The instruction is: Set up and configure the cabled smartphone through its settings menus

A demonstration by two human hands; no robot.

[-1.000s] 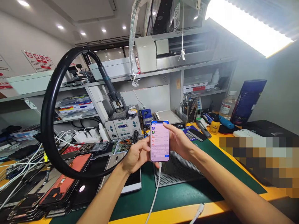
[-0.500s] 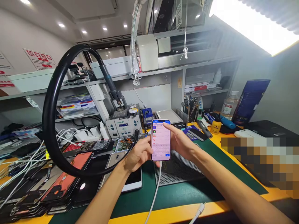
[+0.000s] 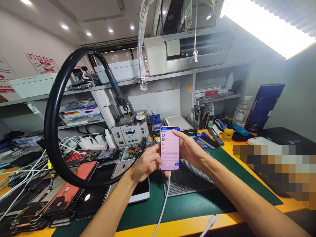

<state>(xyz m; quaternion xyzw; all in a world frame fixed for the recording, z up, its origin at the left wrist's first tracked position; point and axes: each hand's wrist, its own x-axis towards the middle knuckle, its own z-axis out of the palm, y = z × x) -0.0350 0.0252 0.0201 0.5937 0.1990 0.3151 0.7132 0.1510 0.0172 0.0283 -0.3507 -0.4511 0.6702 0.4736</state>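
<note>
- Smartphone (image 3: 170,148), one: screen lit with list and keyboard; held upright above green mat (image 3: 145,214).
- Left hand (image 3: 146,163), above mat: fingers curled closed at smartphone's left edge.
- Right hand (image 3: 192,149), above mat: closed on smartphone's right edge, thumb over upper screen; other fingertips hidden.
- White cable (image 3: 166,194): from smartphone's lower end, across mat's near side.
- Perforated plate (image 3: 195,182), grey: flat on mat.
- Yellow bottle (image 3: 227,134): beyond mat's far right edge.
- Grey station (image 3: 134,130) with display: behind mat, left.
</note>
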